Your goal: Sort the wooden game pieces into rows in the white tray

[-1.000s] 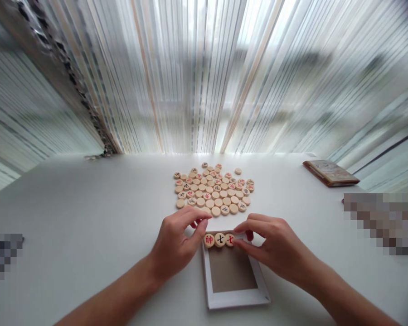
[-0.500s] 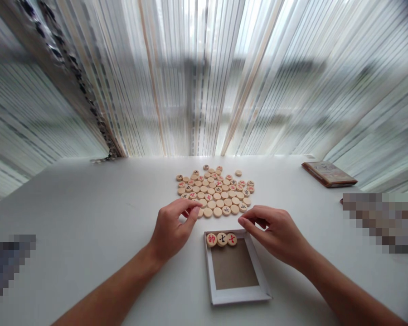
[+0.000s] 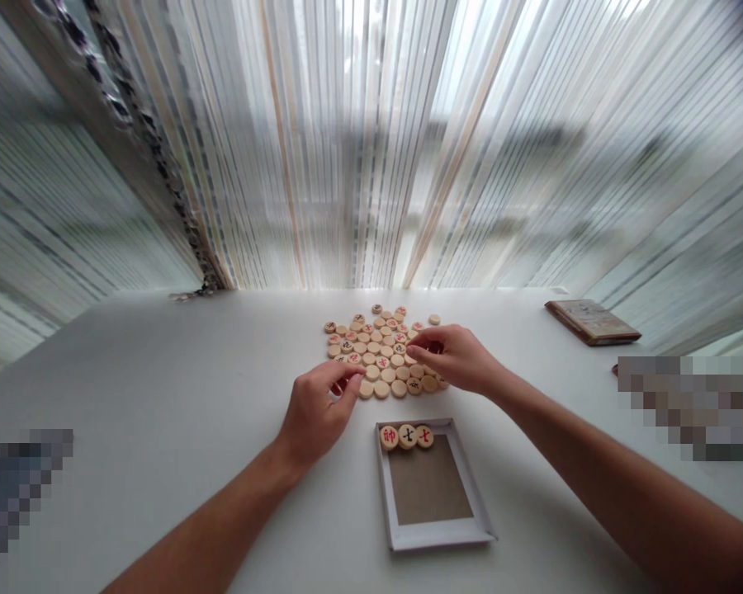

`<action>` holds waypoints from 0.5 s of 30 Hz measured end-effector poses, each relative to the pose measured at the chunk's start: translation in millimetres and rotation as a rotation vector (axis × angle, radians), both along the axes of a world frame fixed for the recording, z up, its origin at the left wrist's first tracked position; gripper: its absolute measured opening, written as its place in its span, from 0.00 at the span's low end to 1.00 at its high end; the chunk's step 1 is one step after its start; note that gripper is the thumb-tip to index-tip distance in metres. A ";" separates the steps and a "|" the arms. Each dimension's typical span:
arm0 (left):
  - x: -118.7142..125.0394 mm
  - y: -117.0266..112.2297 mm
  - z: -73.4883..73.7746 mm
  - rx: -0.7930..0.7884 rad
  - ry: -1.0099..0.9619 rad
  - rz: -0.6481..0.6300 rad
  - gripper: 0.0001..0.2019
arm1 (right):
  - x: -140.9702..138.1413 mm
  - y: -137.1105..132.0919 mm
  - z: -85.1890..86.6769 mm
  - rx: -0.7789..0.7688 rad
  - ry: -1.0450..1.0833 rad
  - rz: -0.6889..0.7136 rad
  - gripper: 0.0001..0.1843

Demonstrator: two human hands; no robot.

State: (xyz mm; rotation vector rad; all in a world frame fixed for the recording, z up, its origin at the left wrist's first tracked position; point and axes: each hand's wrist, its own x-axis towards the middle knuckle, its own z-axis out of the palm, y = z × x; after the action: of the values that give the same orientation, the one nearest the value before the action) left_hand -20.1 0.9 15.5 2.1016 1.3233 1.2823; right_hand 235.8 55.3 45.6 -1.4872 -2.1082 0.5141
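Observation:
Round wooden xiangqi pieces (image 3: 385, 375) lie close together on the white table, several marked in red or black and others showing plain faces. At their near left edge is my left hand (image 3: 322, 404), its thumb and forefinger curled with a narrow gap and no piece visible between them. My right hand (image 3: 455, 359) is over the right part of the group, covering some pieces. Its slightly parted thumb and forefinger are beside a black-marked piece (image 3: 399, 349); whether they touch it I cannot tell. Below, a shallow white box (image 3: 439, 534) holds one red, one black and another red-marked piece (image 3: 424, 437) along its far side.
The white table (image 3: 223, 355) ends at striped string curtains (image 3: 347, 165) in front of a window. A brown-edged flat box (image 3: 594, 322) lies at the far right. Blurred-out items are at both the left and right edges.
My right hand has moved forward and left, from above the white box's far right corner to over the pieces. My left hand stays beside them. The view has shifted slightly.

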 end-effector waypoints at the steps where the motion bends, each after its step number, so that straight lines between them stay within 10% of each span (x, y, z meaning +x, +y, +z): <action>1: 0.1 0.1 -0.2 0.000 0.000 -0.002 0.08 | -4.9 8.3 -0.4 0.006 -0.014 -0.004 0.13; 15: 2.2 -3.1 -0.5 -0.003 -0.001 -0.029 0.08 | -63.2 90.4 -17.3 -0.057 -0.223 0.114 0.17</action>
State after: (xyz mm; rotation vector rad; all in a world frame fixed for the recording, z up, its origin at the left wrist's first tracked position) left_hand -17.9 -2.2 15.0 2.1098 1.2887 1.2686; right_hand 172.7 145.7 28.3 -1.5225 -2.3803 0.4713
